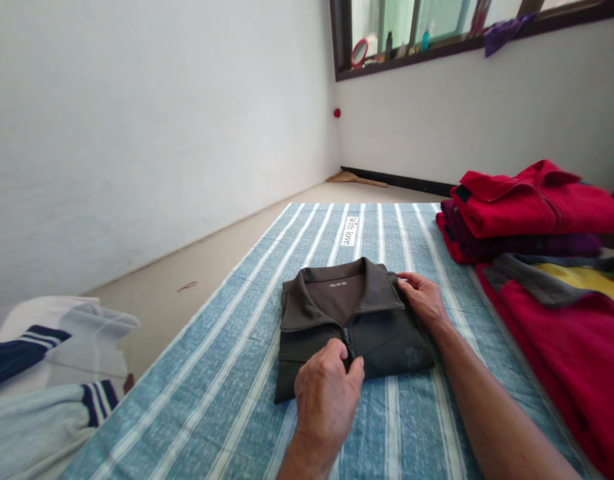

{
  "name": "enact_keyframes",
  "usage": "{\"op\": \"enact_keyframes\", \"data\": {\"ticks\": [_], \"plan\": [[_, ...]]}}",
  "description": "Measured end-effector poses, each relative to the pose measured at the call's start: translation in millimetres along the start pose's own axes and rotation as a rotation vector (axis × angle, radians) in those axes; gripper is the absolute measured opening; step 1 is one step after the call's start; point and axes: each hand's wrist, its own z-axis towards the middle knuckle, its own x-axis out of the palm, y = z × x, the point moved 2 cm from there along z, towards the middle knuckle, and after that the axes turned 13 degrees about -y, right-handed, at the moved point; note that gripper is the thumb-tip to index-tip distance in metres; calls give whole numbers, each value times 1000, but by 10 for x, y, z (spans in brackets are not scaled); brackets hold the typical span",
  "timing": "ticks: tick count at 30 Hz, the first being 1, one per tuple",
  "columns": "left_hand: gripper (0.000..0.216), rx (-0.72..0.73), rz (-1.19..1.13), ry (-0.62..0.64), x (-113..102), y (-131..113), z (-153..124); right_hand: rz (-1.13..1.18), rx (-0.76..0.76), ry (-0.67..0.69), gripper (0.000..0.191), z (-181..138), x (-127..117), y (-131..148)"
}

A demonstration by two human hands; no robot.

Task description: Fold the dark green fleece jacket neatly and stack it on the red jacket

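A dark olive zip-up jacket (387, 343) lies folded into a neat rectangle, its collar spread at the far side and size print showing inside the neck. My left hand (329, 383) is closed at the front of the jacket, thumb and curled fingers pinching the cloth by the zipper, just below the collar. At the far right corner, my right hand (423, 299) has its fingers together on the jacket's shoulder edge. Beneath the jacket is a blue-and-white striped cloth (227, 373), marked "With love" near its far end.
To the right, red and purple folded garments (541, 207) are stacked, with a red garment with a grey collar (551, 333) nearer me. Grey and white clothes with navy striped cuffs (47, 373) lie at the lower left. A broom (357, 179) rests on the floor by the wall.
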Motion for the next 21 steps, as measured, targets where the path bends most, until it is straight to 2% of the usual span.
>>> {"op": "enact_keyframes", "data": {"ticks": [13,21], "plan": [[18,-21,-84,22,10,57,-19,11,17,18,40,-12,-3,15],[21,-65,-399,54,-40,130,26,-6,13,7,40,-9,-10,15]]}}
